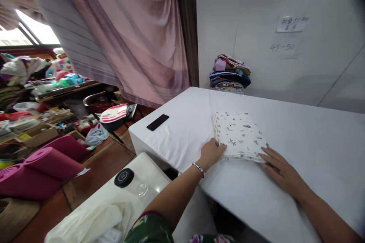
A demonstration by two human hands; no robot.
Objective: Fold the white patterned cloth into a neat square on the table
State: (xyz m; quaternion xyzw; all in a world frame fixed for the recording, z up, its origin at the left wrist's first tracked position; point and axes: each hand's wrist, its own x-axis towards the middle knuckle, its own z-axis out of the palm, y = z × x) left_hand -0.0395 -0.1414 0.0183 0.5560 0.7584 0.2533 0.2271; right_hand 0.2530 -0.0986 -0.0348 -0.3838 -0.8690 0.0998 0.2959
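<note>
A folded white cloth (241,133) with small printed figures lies on the white table (308,144). My left hand (211,152) rests at the cloth's near left corner, fingers curled against its edge, a bracelet on the wrist. My right hand (281,171) lies flat on the table at the cloth's near right corner, fingers stretched out and touching the edge.
A black phone (157,122) lies near the table's left edge. A stack of folded clothes (230,73) stands at the back against the wall. A pink curtain (128,34) hangs left. Magenta rolls (42,167), boxes and clutter fill the floor. A white surface with a black disc (124,177) stands nearby.
</note>
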